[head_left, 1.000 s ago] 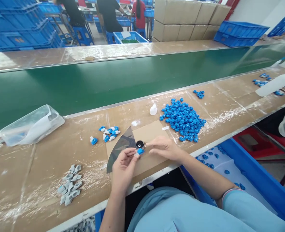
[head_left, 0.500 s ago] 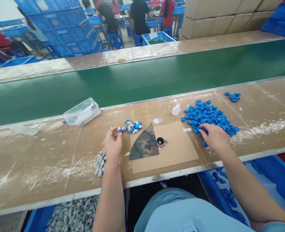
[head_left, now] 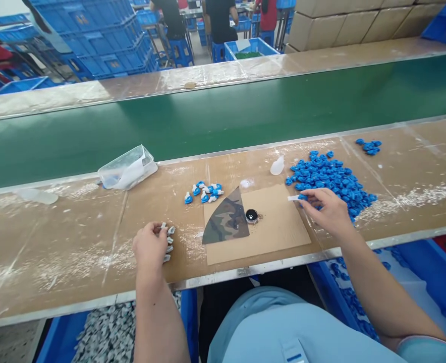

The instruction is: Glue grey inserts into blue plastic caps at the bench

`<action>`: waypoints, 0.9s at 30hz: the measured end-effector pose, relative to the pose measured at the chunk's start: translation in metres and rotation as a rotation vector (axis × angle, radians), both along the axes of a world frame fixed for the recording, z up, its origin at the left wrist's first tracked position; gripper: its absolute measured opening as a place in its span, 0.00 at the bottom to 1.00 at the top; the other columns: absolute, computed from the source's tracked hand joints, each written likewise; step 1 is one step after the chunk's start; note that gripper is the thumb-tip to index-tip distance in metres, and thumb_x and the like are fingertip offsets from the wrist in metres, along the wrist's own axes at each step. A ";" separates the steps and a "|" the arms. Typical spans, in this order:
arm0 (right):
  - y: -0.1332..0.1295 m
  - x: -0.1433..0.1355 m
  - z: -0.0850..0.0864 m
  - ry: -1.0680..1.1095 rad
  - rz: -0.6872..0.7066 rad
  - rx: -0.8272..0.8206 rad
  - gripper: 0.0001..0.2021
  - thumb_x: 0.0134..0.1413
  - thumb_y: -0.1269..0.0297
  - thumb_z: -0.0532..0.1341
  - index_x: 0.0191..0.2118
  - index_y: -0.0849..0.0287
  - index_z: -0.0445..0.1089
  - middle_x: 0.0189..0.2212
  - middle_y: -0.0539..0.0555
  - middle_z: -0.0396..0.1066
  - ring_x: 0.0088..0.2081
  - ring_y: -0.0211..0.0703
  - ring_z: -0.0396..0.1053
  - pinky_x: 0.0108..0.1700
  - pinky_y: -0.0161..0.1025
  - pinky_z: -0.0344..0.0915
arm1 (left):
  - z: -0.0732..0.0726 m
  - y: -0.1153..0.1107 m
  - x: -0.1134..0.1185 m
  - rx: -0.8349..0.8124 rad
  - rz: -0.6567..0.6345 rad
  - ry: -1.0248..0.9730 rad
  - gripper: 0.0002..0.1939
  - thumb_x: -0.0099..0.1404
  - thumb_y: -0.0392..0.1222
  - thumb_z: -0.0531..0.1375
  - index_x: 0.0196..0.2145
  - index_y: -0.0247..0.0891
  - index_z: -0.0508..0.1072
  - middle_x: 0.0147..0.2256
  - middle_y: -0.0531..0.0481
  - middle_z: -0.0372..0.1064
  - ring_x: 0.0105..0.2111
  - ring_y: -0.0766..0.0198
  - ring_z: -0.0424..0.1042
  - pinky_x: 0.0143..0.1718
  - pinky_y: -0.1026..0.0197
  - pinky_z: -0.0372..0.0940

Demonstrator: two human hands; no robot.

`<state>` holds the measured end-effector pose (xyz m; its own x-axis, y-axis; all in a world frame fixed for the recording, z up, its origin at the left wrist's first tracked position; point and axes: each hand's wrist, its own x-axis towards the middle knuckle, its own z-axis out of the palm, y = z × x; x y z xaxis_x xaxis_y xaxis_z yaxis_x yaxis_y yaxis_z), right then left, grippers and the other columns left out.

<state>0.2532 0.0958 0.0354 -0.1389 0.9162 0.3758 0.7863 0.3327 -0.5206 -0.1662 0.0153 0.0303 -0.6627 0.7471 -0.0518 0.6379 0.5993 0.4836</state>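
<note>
By the blue pile's (head_left: 332, 176) near left edge, the right hand (head_left: 327, 209) has thumb and finger pinched on a blue piece (head_left: 302, 197). At left, the left hand's (head_left: 149, 247) fingers curl together at grey pieces (head_left: 170, 240); I can't tell whether they grip any. Picking up parts seems the current step, calling next for a sure pinch. Between lies cardboard (head_left: 279, 222) on the scuffed bench (head_left: 82, 242); beyond, a green belt (head_left: 208, 121) and crates (head_left: 98, 40).

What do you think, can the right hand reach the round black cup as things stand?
Probably yes: nothing tall stands between the right hand and the round black cup, though that hand appears to pinch a blue piece.
</note>
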 end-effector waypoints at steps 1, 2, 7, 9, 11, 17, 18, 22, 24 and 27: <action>-0.001 -0.004 0.000 0.044 0.027 -0.021 0.10 0.54 0.59 0.59 0.38 0.57 0.74 0.33 0.55 0.74 0.28 0.42 0.72 0.35 0.41 0.73 | -0.002 0.001 0.000 0.019 -0.011 0.001 0.03 0.51 0.41 0.57 0.24 0.41 0.68 0.26 0.42 0.71 0.36 0.45 0.72 0.43 0.44 0.63; -0.001 -0.008 0.000 0.090 0.059 -0.049 0.10 0.54 0.59 0.59 0.38 0.57 0.74 0.33 0.55 0.75 0.29 0.42 0.73 0.34 0.41 0.73 | -0.003 0.003 0.001 0.038 -0.019 0.008 0.02 0.51 0.40 0.57 0.24 0.41 0.68 0.26 0.43 0.71 0.36 0.46 0.72 0.43 0.44 0.63; -0.009 -0.033 -0.001 0.271 0.273 -0.183 0.09 0.53 0.60 0.62 0.37 0.58 0.74 0.31 0.53 0.77 0.30 0.41 0.74 0.34 0.38 0.73 | 0.000 0.003 0.005 0.091 0.011 0.065 0.00 0.53 0.37 0.56 0.26 0.41 0.67 0.28 0.43 0.71 0.39 0.46 0.71 0.48 0.42 0.61; -0.012 -0.045 0.000 0.291 0.357 -0.186 0.07 0.53 0.62 0.62 0.36 0.57 0.75 0.32 0.53 0.77 0.31 0.41 0.74 0.36 0.38 0.73 | 0.004 0.000 0.009 0.178 0.033 0.094 0.03 0.54 0.37 0.56 0.29 0.40 0.68 0.30 0.44 0.71 0.42 0.46 0.70 0.51 0.42 0.59; -0.014 -0.055 0.002 0.290 0.417 -0.166 0.07 0.54 0.63 0.62 0.37 0.57 0.76 0.33 0.54 0.78 0.33 0.41 0.75 0.39 0.39 0.72 | 0.007 -0.003 0.019 0.302 0.049 0.031 0.06 0.55 0.38 0.57 0.32 0.40 0.70 0.32 0.46 0.71 0.42 0.49 0.71 0.51 0.43 0.60; -0.012 -0.074 0.002 0.304 0.482 -0.167 0.09 0.56 0.66 0.60 0.41 0.55 0.76 0.36 0.54 0.78 0.37 0.41 0.74 0.41 0.39 0.71 | 0.007 -0.010 0.083 0.574 0.017 -0.751 0.14 0.48 0.46 0.66 0.32 0.38 0.72 0.32 0.49 0.73 0.34 0.62 0.73 0.41 0.58 0.68; -0.011 -0.075 0.001 0.307 0.476 -0.173 0.09 0.56 0.66 0.60 0.41 0.56 0.75 0.35 0.54 0.77 0.36 0.41 0.74 0.40 0.38 0.71 | 0.006 -0.011 0.095 0.569 -0.002 -0.873 0.16 0.46 0.46 0.68 0.31 0.37 0.72 0.31 0.49 0.74 0.33 0.63 0.73 0.41 0.58 0.68; -0.010 -0.078 -0.002 0.270 0.478 -0.188 0.08 0.56 0.67 0.60 0.40 0.57 0.75 0.35 0.54 0.77 0.35 0.41 0.74 0.41 0.39 0.71 | 0.000 -0.010 0.131 0.500 -0.020 -1.214 0.19 0.41 0.46 0.72 0.28 0.36 0.72 0.29 0.50 0.74 0.29 0.66 0.73 0.36 0.61 0.69; -0.009 -0.078 -0.002 0.239 0.499 -0.174 0.07 0.56 0.68 0.60 0.40 0.56 0.75 0.35 0.54 0.77 0.37 0.42 0.74 0.43 0.40 0.71 | -0.003 -0.010 0.139 0.479 -0.019 -1.296 0.19 0.39 0.46 0.73 0.26 0.36 0.71 0.28 0.50 0.74 0.29 0.66 0.73 0.35 0.61 0.69; -0.009 -0.078 0.000 0.209 0.526 -0.153 0.08 0.57 0.69 0.60 0.40 0.57 0.75 0.36 0.55 0.77 0.39 0.42 0.74 0.43 0.40 0.70 | -0.005 -0.010 0.146 0.454 -0.045 -1.353 0.20 0.40 0.46 0.73 0.27 0.36 0.71 0.28 0.51 0.74 0.30 0.65 0.74 0.37 0.61 0.69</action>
<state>0.1756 0.0868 0.0350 -0.5271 0.7903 0.3125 0.4117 0.5591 -0.7196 -0.0204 0.0055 0.0249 -0.2726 0.8886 -0.3689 -0.4480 0.2221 0.8660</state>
